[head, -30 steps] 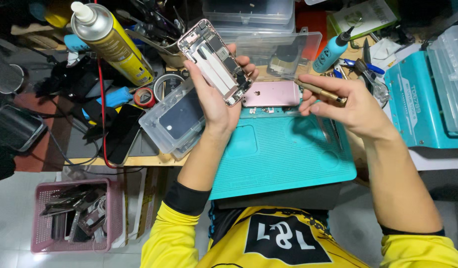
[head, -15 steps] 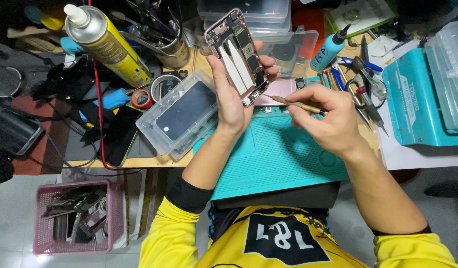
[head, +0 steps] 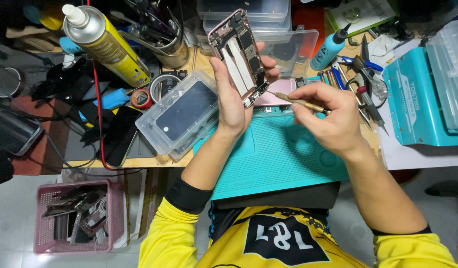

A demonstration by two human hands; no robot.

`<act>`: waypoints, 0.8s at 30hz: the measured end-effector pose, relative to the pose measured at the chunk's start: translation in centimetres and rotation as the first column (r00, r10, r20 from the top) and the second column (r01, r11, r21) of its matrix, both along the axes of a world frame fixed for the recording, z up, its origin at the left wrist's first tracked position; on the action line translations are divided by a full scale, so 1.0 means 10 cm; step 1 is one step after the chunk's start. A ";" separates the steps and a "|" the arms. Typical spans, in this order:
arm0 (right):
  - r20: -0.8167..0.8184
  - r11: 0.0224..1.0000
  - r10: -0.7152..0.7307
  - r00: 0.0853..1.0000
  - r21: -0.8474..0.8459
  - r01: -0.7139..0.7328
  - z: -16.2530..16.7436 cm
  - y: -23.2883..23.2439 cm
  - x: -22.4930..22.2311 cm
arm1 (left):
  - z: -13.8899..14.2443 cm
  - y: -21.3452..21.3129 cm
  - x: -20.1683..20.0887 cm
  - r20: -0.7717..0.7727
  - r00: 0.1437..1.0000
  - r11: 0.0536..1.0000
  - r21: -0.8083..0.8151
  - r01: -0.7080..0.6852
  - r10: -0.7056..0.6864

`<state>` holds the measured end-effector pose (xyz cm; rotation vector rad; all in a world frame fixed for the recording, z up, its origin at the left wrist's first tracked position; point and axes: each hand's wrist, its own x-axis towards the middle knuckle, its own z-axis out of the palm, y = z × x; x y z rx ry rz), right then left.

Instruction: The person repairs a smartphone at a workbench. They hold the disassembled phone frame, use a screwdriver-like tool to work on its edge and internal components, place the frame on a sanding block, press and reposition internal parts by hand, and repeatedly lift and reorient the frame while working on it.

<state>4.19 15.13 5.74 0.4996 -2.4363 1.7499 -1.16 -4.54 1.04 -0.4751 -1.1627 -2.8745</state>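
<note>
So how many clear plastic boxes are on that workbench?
4, maybe more hidden: a clear plastic box holding a dark phone panel beside the left hand; two stacked boxes at the top; one flat box behind the opened phone.

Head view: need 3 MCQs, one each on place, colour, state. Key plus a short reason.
1. Where is the opened phone chassis?
A. flat on the mat
B. held up in the left hand
C. in the pink basket

2. What colour is the work mat?
A. teal
B. red
C. white

3. How does the right hand stand?
A. open and empty
B. flat on the mat
C. shut on a slim screwdriver

Key: B, the left hand grips the chassis above the bench; A, the mat under the hands is teal; C, the fingers pinch the screwdriver, tip toward the chassis's lower edge.
</note>
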 end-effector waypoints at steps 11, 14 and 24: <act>0.094 0.974 -0.165 0.982 -0.140 0.178 -0.19 0.48 -0.28 | -0.17 -0.24 -0.15 -0.059 0.978 0.726 -0.661 -0.188 0.200; 0.076 0.967 -0.190 0.979 -0.155 0.200 -0.30 0.55 -0.35 | -0.16 -0.24 -0.15 -0.429 0.880 0.350 -0.808 -0.475 0.204; 0.083 0.972 -0.192 0.978 -0.123 0.201 -0.35 0.62 -0.34 | -0.26 0.06 -0.49 -0.477 0.878 -0.067 -0.876 -0.478 -0.026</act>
